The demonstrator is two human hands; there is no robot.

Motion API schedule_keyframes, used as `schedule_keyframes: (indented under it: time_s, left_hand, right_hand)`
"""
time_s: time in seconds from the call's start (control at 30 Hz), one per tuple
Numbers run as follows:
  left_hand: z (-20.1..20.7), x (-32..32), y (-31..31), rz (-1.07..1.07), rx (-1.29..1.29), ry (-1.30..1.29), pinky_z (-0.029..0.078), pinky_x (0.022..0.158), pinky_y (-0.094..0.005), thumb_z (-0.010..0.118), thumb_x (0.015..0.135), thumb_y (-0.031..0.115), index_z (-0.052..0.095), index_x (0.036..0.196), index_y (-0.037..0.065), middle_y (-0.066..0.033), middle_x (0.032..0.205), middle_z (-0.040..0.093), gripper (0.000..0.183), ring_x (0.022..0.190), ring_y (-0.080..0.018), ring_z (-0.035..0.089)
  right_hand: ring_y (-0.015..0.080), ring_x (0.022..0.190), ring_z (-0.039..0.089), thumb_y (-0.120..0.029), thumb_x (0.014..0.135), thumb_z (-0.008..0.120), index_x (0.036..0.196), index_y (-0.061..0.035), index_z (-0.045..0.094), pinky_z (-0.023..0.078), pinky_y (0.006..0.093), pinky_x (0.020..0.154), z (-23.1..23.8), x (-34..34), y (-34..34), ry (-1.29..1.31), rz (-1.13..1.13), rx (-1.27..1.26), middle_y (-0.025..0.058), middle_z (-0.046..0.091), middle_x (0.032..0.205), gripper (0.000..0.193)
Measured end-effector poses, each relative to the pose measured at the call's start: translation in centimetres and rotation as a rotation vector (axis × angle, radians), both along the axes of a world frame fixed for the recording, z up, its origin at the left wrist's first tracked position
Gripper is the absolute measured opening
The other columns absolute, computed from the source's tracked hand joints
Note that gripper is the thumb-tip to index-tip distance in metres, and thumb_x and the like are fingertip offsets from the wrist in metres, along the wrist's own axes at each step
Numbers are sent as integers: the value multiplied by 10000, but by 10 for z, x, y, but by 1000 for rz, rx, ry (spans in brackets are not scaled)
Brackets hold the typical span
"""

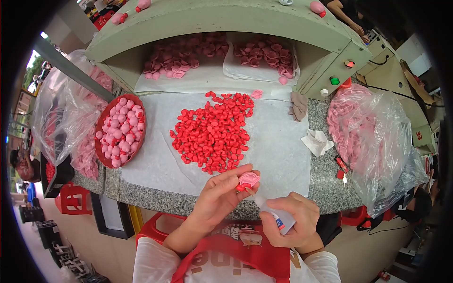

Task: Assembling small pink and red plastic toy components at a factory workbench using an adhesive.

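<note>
My left hand (213,198) pinches a small pink molded piece (249,178) between thumb and fingers, over the front edge of the bench. A glossy red piece (241,187) sits against its lower side. In my right hand (299,219) is a pale squeeze bottle (286,218), tilted so that its thin nozzle points up and left at the red piece. The nozzle tip is close to it; whether they touch I cannot tell. Just beyond my hands a heap of small curved red pieces (212,132) lies on white sheeting (278,155).
A red basket (141,147) of round pink pieces stands at the left. Clear bags of pink parts lie at the far left and right (382,141). Behind the heap, a pale green box-like station (226,21) holds pink shells (188,54). A crumpled tissue (317,142) lies right.
</note>
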State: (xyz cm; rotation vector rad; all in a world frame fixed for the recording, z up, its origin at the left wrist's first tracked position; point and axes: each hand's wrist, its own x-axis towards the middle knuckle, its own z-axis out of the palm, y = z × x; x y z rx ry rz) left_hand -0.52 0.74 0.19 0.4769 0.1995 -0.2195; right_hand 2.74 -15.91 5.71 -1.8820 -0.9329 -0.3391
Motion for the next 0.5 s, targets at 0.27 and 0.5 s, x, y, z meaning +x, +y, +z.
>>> schedule_keyframes:
  time_s: [0.27,0.5]
  left_hand:
    - [-1,2,1,-20,-12,-13,401,929,-367,513,869,173,480,1182,-17,-136,1137,538,368,1035,-221,527]
    - [-3,2,1,-29,-17,-14,407,917,-363,509,871,173,481,1182,-16,-135,1138,538,365,1020,-222,536]
  right_hand:
    - [137,394,444,-2,576,689,844,-7,546,327,226,356,0,2,1,3,-15,41,69,574,619,303]
    - [150,415,489,-19,575,718,861,0,549,354,223,357,2,4,0,-6,0,4,69,609,695,333]
